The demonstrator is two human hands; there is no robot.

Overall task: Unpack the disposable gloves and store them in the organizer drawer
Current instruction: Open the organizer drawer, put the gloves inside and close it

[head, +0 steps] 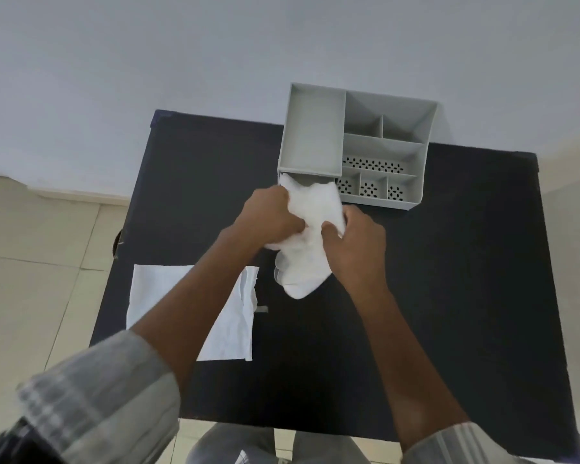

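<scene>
Lower frame, nearest the camera: two forearms in rolled checked sleeves reach up the frame over a dark table (449, 296). At lower left of centre a flat, emptied white wrapper (154, 296) lies on the table, partly under the left forearm. A small grey scrap (262, 309) lies just beside its right edge.

Centre frame: the left hand (268, 219) and right hand (355, 249) are both curled closed on a wad of white disposable gloves (310, 236). The left grips its upper left side, the right its right side, with fingers pressed into the material. The lower end of the wad hangs free below the hands. Its upper end reaches the front of the grey organizer (382, 139).

Upper centre: the organizer stands at the far edge of the table, its top compartments open and bare. The drawer opening (302, 180) lies below the large left compartment; the wad's top edge touches or enters it, which of the two cannot be told.

Judgement: unpacking appears done, and the step in hand is stowing. The next move calls for compressing the loose lower end and feeding the wad forward into the opening without it springing out, then closing the drawer.
</scene>
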